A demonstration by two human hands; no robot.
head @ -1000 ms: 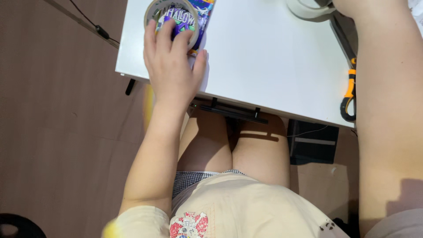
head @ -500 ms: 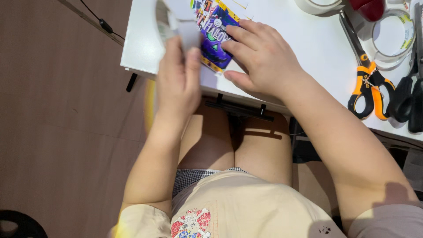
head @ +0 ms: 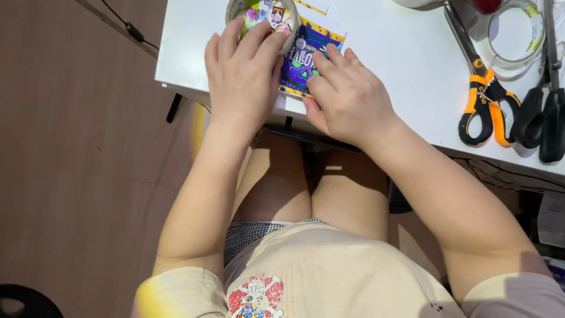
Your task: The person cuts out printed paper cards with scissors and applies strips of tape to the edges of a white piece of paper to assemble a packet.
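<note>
A colourful purple printed card (head: 301, 62) lies near the front edge of a white table (head: 400, 65). My left hand (head: 244, 76) rests over its left part and grips a roll of clear tape (head: 262, 13) at the fingertips. My right hand (head: 347, 97) presses flat on the card's right side, fingers pointing to the tape roll. The two hands almost touch.
Orange-handled scissors (head: 485, 103) and black-handled scissors (head: 544, 118) lie at the table's right. A second clear tape roll (head: 518, 35) sits behind them. A black cable (head: 126, 29) runs over the brown floor at left. My knees are under the table edge.
The right hand came in from the right and settled on the card. The left hand shifted from the table edge up onto the tape roll. The view swung right, showing the scissors.
</note>
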